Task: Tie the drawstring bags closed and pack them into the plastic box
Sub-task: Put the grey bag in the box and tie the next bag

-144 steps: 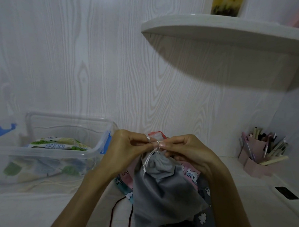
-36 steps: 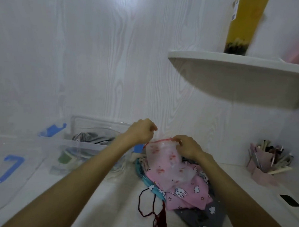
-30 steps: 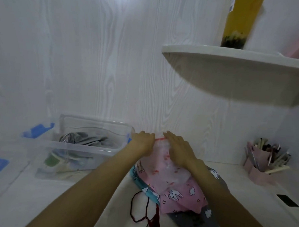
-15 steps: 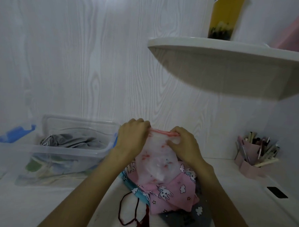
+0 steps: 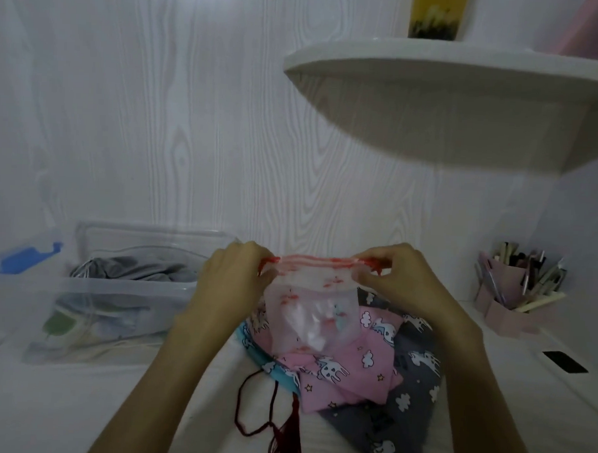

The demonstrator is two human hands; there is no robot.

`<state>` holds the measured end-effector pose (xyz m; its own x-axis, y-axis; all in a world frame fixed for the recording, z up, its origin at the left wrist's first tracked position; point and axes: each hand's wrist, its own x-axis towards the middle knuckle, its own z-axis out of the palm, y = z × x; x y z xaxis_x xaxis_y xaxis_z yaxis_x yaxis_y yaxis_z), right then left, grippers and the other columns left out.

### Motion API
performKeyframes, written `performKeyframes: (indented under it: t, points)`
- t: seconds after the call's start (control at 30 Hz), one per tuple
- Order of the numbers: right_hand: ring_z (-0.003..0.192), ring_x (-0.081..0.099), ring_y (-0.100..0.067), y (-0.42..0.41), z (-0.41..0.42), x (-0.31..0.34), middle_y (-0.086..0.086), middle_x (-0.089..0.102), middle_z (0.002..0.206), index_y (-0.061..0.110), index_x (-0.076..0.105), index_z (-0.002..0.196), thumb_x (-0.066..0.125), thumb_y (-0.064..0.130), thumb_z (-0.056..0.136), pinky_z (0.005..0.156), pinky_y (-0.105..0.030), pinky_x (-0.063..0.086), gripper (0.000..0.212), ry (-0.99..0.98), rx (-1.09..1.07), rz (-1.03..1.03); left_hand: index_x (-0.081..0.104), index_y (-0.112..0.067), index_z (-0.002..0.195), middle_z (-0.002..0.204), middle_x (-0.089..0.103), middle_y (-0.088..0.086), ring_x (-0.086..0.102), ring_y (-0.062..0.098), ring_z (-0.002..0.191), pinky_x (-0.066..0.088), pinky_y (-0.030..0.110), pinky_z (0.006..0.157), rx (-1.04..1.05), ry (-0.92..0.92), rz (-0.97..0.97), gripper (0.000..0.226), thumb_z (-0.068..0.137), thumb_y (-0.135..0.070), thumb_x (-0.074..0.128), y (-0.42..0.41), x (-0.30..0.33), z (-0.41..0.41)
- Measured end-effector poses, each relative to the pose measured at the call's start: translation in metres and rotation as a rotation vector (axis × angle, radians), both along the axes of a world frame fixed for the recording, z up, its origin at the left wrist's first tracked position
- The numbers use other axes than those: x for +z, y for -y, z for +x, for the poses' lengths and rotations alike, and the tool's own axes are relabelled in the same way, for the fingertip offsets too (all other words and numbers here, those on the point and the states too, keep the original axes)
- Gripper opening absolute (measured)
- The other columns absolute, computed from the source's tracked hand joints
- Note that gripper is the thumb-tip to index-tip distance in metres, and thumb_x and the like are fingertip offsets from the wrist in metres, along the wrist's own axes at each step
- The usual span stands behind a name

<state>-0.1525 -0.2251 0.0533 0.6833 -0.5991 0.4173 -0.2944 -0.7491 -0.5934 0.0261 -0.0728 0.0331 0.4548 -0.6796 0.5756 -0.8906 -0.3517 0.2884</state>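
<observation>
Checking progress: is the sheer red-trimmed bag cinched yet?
No: sheer bag top stretched flat between left hand and right hand.

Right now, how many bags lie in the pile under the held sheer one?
3 visible: a pink unicorn-print bag on top, a grey unicorn-print bag beneath on the right, and a blue bag showing only an edge on the left. More may be hidden beneath.

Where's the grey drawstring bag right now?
In the head view, the grey drawstring bag lies inside the clear plastic box at the left, beside the left hand.
</observation>
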Motion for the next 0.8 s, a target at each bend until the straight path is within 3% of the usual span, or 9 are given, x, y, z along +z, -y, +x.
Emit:
performKeyframes:
  t: [0.1, 0.23, 0.33, 0.4, 0.5, 0.6, 0.7, 0.8]
  points:
    - [0.061, 0.061, -0.003, -0.001, -0.004, 0.0, 0.007, 0.069, 0.073, 0.016, 0.076, 0.094, 0.074, 0.021, 0.079, 0.058, -0.013, 0.048, 0.016, 0.011, -0.099, -0.003, 0.071, -0.018, 0.091, 0.09, 0.07, 0.003, 0.065, 0.024, 0.083, 0.051, 0.038, 0.073, 0.071, 0.032, 0.086, 0.027, 0.094, -0.035, 0.05, -0.002, -0.003, 0.008]
    - [0.062, 0.061, -0.004, 0.0, -0.012, 0.003, 0.01, 0.065, 0.066, 0.017, 0.076, 0.091, 0.074, 0.03, 0.079, 0.054, -0.017, 0.045, 0.017, -0.044, -0.177, 0.002, 0.065, -0.021, 0.091, 0.084, 0.07, -0.004, 0.066, 0.021, 0.075, 0.052, 0.041, 0.075, 0.015, -0.014, 0.079, 0.028, 0.098, -0.035, 0.041, -0.005, -0.003, 0.014]
    - [0.073, 0.07, -0.018, 0.005, -0.021, 0.004, -0.003, 0.074, 0.074, 0.018, 0.075, 0.09, 0.07, 0.028, 0.082, 0.077, -0.037, 0.058, 0.014, -0.183, -0.074, 0.122, 0.054, -0.02, 0.086, 0.082, 0.066, -0.009, 0.066, 0.018, 0.075, 0.053, 0.041, 0.075, -0.112, -0.211, 0.028, 0.029, 0.101, -0.03, 0.031, -0.007, 0.002, 0.006]
    - [0.075, 0.071, -0.021, 0.007, -0.027, 0.006, -0.007, 0.075, 0.078, 0.015, 0.075, 0.091, 0.066, 0.026, 0.085, 0.083, -0.038, 0.057, 0.016, -0.223, -0.001, 0.205, 0.052, -0.017, 0.08, 0.081, 0.063, -0.009, 0.065, 0.015, 0.077, 0.053, 0.038, 0.073, -0.188, -0.398, -0.066, 0.032, 0.101, -0.026, 0.029, -0.007, 0.004, -0.001]
    - [0.081, 0.073, -0.017, 0.002, -0.037, 0.009, -0.005, 0.076, 0.082, 0.008, 0.072, 0.096, 0.054, 0.021, 0.091, 0.071, -0.019, 0.057, 0.023, -0.115, 0.137, 0.433, 0.055, -0.014, 0.08, 0.089, 0.065, -0.001, 0.064, 0.015, 0.084, 0.051, 0.031, 0.066, -0.273, -0.722, -0.311, 0.032, 0.101, -0.022, 0.032, -0.003, 0.007, -0.005]
    - [0.084, 0.073, -0.019, -0.004, -0.041, 0.007, -0.009, 0.075, 0.092, 0.012, 0.069, 0.1, 0.048, 0.033, 0.091, 0.07, -0.018, 0.056, 0.031, 0.003, 0.192, 0.553, 0.06, -0.014, 0.082, 0.092, 0.063, -0.002, 0.06, 0.012, 0.091, 0.05, 0.023, 0.07, -0.354, -0.977, -0.495, 0.031, 0.101, -0.02, 0.036, 0.003, 0.008, -0.013]
    - [0.07, 0.072, -0.014, 0.001, -0.034, 0.004, -0.006, 0.073, 0.093, 0.012, 0.07, 0.093, 0.053, 0.03, 0.091, 0.062, -0.02, 0.058, 0.025, 0.318, -0.006, 0.441, 0.063, -0.019, 0.085, 0.096, 0.064, -0.008, 0.058, 0.003, 0.095, 0.047, 0.02, 0.083, -0.369, -1.011, -0.619, 0.029, 0.1, -0.022, 0.039, 0.007, 0.01, -0.024]
    - [0.06, 0.07, -0.007, 0.005, -0.025, 0.004, -0.001, 0.072, 0.084, 0.016, 0.071, 0.087, 0.06, 0.027, 0.09, 0.056, -0.017, 0.056, 0.016, 0.502, -0.122, 0.347, 0.065, -0.014, 0.095, 0.104, 0.067, -0.002, 0.061, 0.008, 0.101, 0.046, 0.025, 0.093, -0.395, -0.996, -0.668, 0.03, 0.101, -0.024, 0.037, 0.01, 0.007, -0.029]
